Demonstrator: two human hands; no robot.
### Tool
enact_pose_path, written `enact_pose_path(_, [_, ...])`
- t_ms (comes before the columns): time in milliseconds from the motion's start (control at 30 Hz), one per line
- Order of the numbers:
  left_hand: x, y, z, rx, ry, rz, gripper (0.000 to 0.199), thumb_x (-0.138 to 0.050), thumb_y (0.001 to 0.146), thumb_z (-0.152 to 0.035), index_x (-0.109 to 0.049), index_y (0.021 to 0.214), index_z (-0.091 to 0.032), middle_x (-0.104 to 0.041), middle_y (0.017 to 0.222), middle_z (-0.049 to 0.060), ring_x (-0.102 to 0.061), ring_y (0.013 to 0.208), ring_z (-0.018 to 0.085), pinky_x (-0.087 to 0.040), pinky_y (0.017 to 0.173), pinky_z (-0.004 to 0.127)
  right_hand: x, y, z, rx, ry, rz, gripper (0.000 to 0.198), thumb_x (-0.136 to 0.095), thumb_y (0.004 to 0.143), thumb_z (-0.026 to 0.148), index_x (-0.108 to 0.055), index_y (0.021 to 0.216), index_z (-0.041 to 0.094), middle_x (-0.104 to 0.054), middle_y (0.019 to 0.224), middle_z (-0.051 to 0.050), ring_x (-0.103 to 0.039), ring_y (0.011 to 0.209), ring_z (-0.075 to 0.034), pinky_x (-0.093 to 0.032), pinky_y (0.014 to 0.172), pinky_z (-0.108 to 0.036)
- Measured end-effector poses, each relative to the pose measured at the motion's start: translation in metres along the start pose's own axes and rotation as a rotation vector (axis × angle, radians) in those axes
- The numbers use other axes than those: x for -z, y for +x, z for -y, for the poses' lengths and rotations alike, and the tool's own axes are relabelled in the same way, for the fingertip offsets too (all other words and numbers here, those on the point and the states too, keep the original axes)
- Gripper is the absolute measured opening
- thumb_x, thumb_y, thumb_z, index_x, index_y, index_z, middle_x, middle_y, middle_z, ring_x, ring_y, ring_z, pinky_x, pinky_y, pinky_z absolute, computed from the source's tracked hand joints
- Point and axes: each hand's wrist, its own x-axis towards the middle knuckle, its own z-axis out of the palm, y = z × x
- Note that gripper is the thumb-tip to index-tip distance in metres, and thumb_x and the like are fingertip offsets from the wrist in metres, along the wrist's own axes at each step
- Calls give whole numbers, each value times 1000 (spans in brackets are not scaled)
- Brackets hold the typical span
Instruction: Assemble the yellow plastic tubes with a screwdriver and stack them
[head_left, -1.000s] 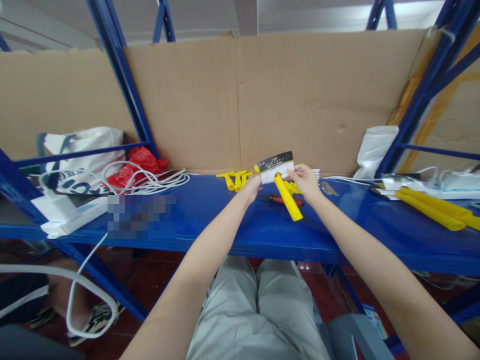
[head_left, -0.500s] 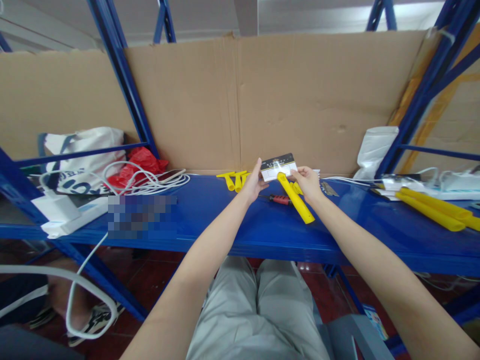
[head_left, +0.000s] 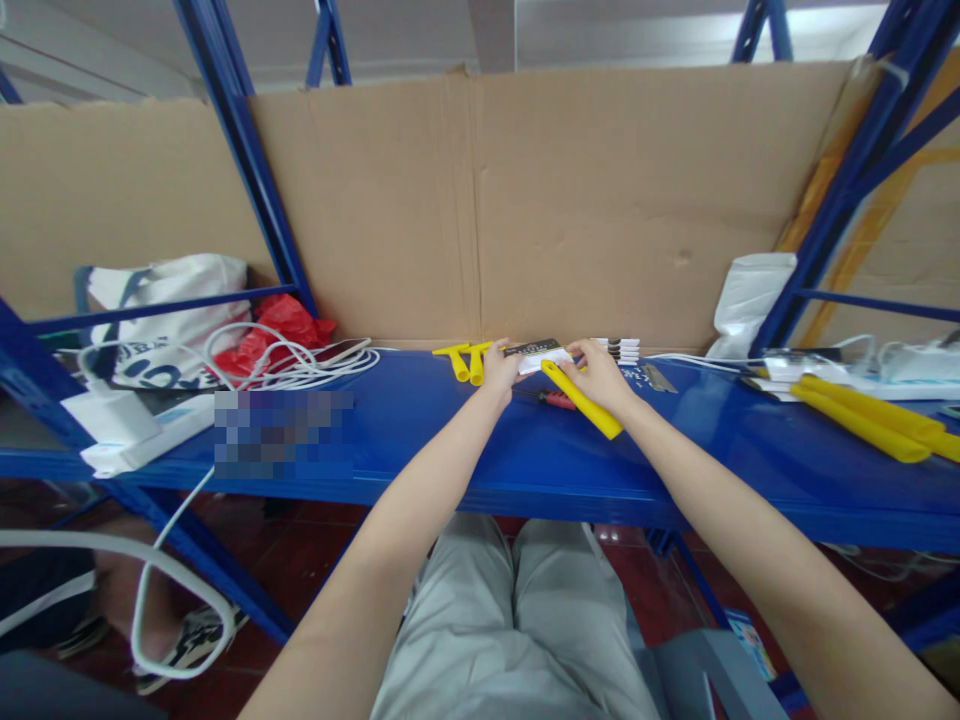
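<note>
Apparently aligning card (head_left: pixel 537 356) with handle (head_left: pixel 583 402), pinching card ends between left hand (head_left: pixel 498 371) and right hand (head_left: pixel 602 380); next, probably needing steady grip.

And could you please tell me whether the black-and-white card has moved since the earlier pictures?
Yes: the black-and-white card has moved down and slightly left, judged against the fixed cardboard panel.

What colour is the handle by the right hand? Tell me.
The handle is yellow, seen best in the head view.
</note>
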Motion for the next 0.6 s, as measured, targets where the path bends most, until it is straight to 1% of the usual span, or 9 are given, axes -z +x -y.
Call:
enact_pose_path(100, [1, 1, 1, 4, -2, -7, 42, -50, 66, 7, -55, 96, -21, -62, 88, 2, -60, 60, 13, -52, 60, 29, 0, -3, 6, 4, 25, 187, 23, -61, 71, 28, -57, 93, 22, -62, 81, -4, -57, 65, -17, -46, 68, -34])
enact_pose_path(167, [1, 2, 1, 5, -4, 0, 41, -50, 65, 7, -55, 95, -21, -62, 87, 2, -60, 61, 13, -52, 60, 29, -1, -4, 9, 37, 23, 245, 29, -63, 69, 26, -57, 97, 23, -63, 83, -3, -57, 66, -17, -45, 67, -32])
enact_pose_path(233, [1, 3, 1, 7, -5, 5, 41, -50, 65, 6, -55, 96, -21, -62, 85, 2, -60, 61, 13, -51, 60, 28, -1, -5, 11, 73, -28, 254, 27, -61, 69, 22, -57, 96, 22, -64, 87, -4, -58, 70, -18, -44, 67, -31])
enact_pose_path(367, [0, 2, 0, 2, 15, 6, 41, -48, 66, 6, -55, 97, -20, -63, 83, 3, -60, 60, 12, -50, 59, 26, 2, -6, 12, 167, -131, 278, 18, -53, 72, 16, -58, 88, 21, -64, 88, -4, -58, 78, -19, -44, 70, -31])
enact_pose_path(467, [0, 1, -2, 4, 43, -3, 41, -49, 67, 5, -55, 100, -19, -64, 85, 4, -61, 61, 12, -50, 59, 25, 4, -5, 12, 218, -166, 313, 22, -51, 74, 16, -61, 93, 22, -64, 96, -6, -59, 87, -21, -44, 78, -33])
enact_pose_path(600, [0, 1, -4, 2, 124, 20, 43, -48, 70, 1, -51, 109, -17, -64, 95, 6, -63, 65, 11, -50, 58, 23, 3, -5, 15, 205, -196, 348, 29, -48, 77, 15, -65, 101, 19, -62, 105, -8, -59, 95, -21, -43, 86, -35])
